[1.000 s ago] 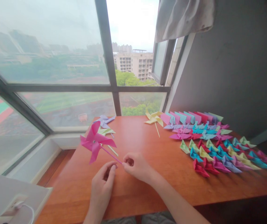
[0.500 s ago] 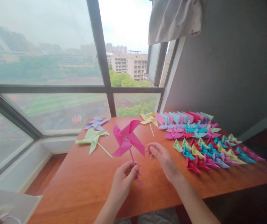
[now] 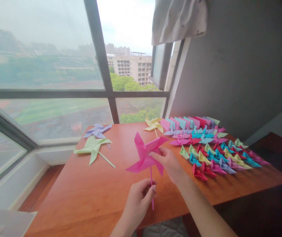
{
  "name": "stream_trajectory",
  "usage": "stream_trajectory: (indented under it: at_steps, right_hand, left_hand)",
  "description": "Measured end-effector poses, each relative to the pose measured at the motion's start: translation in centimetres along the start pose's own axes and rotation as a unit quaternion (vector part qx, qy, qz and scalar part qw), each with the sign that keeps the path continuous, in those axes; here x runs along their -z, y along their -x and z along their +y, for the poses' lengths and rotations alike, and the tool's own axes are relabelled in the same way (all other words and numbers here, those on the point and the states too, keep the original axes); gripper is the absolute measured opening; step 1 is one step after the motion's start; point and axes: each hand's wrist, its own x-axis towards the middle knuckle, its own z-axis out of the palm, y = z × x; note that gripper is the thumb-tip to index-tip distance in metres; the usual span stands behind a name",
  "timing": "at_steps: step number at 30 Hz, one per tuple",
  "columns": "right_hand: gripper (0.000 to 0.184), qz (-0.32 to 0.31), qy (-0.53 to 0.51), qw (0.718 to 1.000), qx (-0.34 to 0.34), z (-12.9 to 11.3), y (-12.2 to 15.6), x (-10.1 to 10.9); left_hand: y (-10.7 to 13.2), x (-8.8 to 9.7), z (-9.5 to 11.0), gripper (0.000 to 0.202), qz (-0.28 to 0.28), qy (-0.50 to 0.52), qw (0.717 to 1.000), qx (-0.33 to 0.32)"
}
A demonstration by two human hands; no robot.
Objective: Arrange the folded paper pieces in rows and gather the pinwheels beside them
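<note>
A pink paper pinwheel (image 3: 144, 156) stands upright above the near part of the table, its stick pinched between the thumb and fingers of my left hand (image 3: 142, 197). My right hand (image 3: 169, 163) is at the pinwheel's right side, with thumb and fingertips closed on its centre and a blade. The pin at the middle is covered by those fingers. Left of it, a light green pinwheel (image 3: 92, 147) and a purple pinwheel (image 3: 97, 131) lie on the table. A yellow pinwheel (image 3: 154, 124) rests at the far edge.
Rows of folded paper boats (image 3: 217, 161) fill the right side of the wooden table (image 3: 86, 194). Behind them are paper cranes (image 3: 201, 133) and a row of folded coloured papers (image 3: 185, 122). Large windows (image 3: 49, 118) border the far side, and a grey wall (image 3: 229, 72) the right.
My right hand has moved left and taken hold of the pinwheel's middle. The blades have turned, and the left hand with the stick is slightly lower and farther right in view.
</note>
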Motion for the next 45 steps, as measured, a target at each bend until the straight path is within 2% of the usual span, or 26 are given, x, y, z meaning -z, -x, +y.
stream_trajectory:
  at_steps: [9,19,28,32,35,37,39,40,42,45]
  right_hand:
    - [0.034,0.005,0.014,1.0,-0.007,0.1,0.2,0.1]
    - [0.032,0.026,-0.017,0.999,-0.015,0.1,0.2,-0.2]
    - [0.032,0.049,0.016,0.999,-0.006,0.4,0.0,-0.2]
    - [0.038,0.021,0.032,0.999,-0.005,0.1,-0.1,-0.1]
    - [0.041,0.016,0.065,0.997,0.025,-0.1,-0.1,0.4]
    - [0.041,0.07,0.133,0.987,0.058,0.2,0.3,0.8]
    - [0.036,0.121,0.245,0.958,0.085,1.0,1.3,1.2]
    - [0.032,0.122,0.305,0.94,0.092,1.5,1.9,1.3]
    - [0.026,0.072,0.399,0.908,0.102,2.6,3.6,1.0]
    - [0.021,-0.021,0.452,0.884,0.115,4.1,6.1,-0.1]
  left_hand:
    - [0.1,0.0,-0.3,0.021,-0.002,-0.011,1.0,-0.009]
    - [0.1,0.0,-0.2,0.02,-0.005,-0.029,0.999,-0.017]
    - [0.1,0.0,-0.3,0.018,0.004,-0.021,1.0,-0.017]
    - [0.0,0.0,-0.5,0.019,0.005,-0.008,1.0,-0.013]
    - [-0.1,0.1,-0.4,0.021,0.017,0.024,1.0,-0.005]
    - [-0.3,0.3,-0.3,0.024,0.035,0.054,0.998,0.004]
    - [-0.5,0.6,-0.1,0.027,0.063,0.084,0.994,0.018]
    - [-0.7,0.8,0.0,0.029,0.079,0.096,0.992,0.025]
    - [-1.1,1.2,0.2,0.032,0.108,0.112,0.987,0.033]
    - [-1.5,1.7,0.5,0.032,0.134,0.118,0.983,0.031]
